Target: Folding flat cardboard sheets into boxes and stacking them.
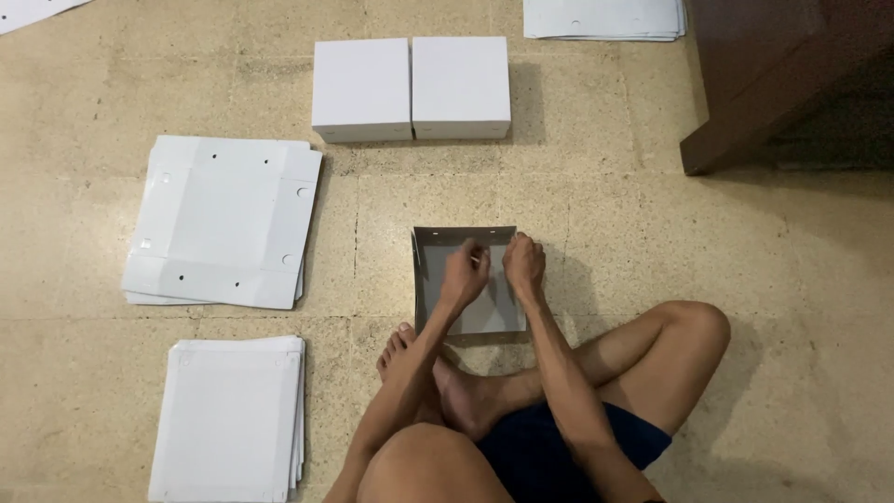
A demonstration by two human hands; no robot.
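Observation:
A half-folded grey cardboard box (428, 279), its walls standing up, lies on the floor right in front of my crossed legs. My left hand (465, 272) reaches inside it and presses near the far wall. My right hand (524, 265) grips the right-hand wall at its far corner, fingers closed on the card. Both forearms cover part of the box's inside.
Two finished white boxes (410, 88) stand side by side farther away. Stacks of flat white cardboard sheets lie at the left (223, 219), near left (233, 419) and far top (601, 19). A dark wooden furniture piece (773, 84) stands at the top right. The floor is beige tile.

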